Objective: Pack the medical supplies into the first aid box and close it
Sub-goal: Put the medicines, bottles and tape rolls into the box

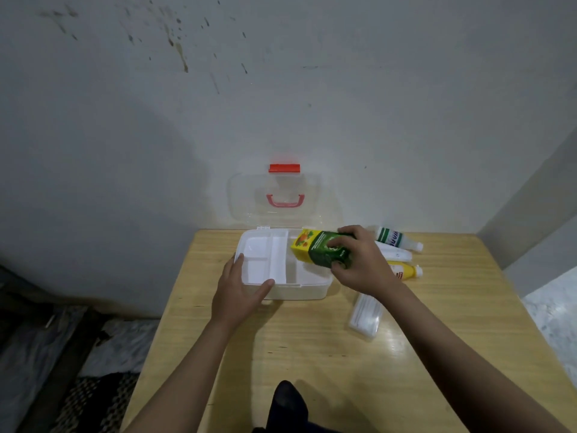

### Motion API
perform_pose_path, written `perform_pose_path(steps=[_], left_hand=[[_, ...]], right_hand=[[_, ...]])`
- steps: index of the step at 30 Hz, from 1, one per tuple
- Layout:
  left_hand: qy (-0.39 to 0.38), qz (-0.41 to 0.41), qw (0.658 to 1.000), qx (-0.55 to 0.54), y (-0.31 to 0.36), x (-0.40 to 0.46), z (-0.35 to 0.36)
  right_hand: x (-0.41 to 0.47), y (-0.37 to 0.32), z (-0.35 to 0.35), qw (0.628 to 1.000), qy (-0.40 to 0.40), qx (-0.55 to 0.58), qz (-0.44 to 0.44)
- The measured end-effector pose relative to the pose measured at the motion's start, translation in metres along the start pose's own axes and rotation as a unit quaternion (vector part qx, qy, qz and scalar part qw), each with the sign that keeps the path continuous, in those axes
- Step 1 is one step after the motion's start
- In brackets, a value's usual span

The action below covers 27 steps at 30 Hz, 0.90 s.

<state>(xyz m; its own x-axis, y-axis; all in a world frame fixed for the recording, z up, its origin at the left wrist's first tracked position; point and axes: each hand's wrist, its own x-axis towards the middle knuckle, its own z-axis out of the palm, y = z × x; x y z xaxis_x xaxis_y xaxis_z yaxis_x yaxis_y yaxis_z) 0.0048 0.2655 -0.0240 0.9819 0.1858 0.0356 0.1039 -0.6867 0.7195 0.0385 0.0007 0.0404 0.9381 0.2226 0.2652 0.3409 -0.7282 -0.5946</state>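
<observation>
Your first aid box (292, 290) sits open on the wooden surface (312, 354), pushed close to the wall, and everything else here is placed from it. Its clear lid (243, 198) stands upright behind the white base, with a red latch (284, 168) at the top edge and a pink handle (284, 200) below that.

Your left hand (239, 292) rests on the box's near-left corner, fingers straight along the left wall and thumb laid on the front rim, so that grip is relaxed and holds nothing. A white divided tray (265, 257) fills the left part of the box.

Your right hand (359, 260) has its fingers curled round a green and yellow carton (321, 248), a closed grip on it. The carton is tilted over the right part of the box, its yellow end pointing into the box; whether it touches the base you cannot tell.

Just right of the box, partly hidden behind your right hand, lie a green-labelled white bottle (396, 239), a white tube (395, 253) and a yellow bottle (406, 271). To the box's near right lies a clear pack of cotton swabs (365, 317), apart from the box.
</observation>
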Motion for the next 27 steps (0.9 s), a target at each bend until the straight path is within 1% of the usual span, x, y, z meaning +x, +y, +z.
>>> perform_pose_path(steps=[2,7,13,17,21,27], left_hand=[[-0.005,0.0,1.0,0.002,0.0,0.001,-0.001],[-0.015,-0.005,1.0,0.006,-0.001,0.001,-0.002],[-0.01,-0.009,1.0,0.001,-0.002,0.001,0.0],[-0.011,-0.008,1.0,0.0,-0.003,0.001,0.0],[-0.011,-0.008,1.0,-0.001,-0.003,0.001,0.0],[-0.002,-0.003,1.0,0.002,-0.003,0.001,0.001]], right_hand=[[0.012,-0.003,0.006,0.998,-0.06,-0.025,0.011],[0.04,-0.001,0.007,0.995,-0.095,-0.031,0.022],[0.059,-0.011,0.001,0.973,-0.198,-0.118,0.009],[0.058,-0.016,0.019,0.974,-0.209,-0.089,0.008],[0.055,-0.016,0.039,0.974,-0.212,-0.068,0.041],[0.056,-0.016,0.06,0.966,-0.226,-0.114,0.051]])
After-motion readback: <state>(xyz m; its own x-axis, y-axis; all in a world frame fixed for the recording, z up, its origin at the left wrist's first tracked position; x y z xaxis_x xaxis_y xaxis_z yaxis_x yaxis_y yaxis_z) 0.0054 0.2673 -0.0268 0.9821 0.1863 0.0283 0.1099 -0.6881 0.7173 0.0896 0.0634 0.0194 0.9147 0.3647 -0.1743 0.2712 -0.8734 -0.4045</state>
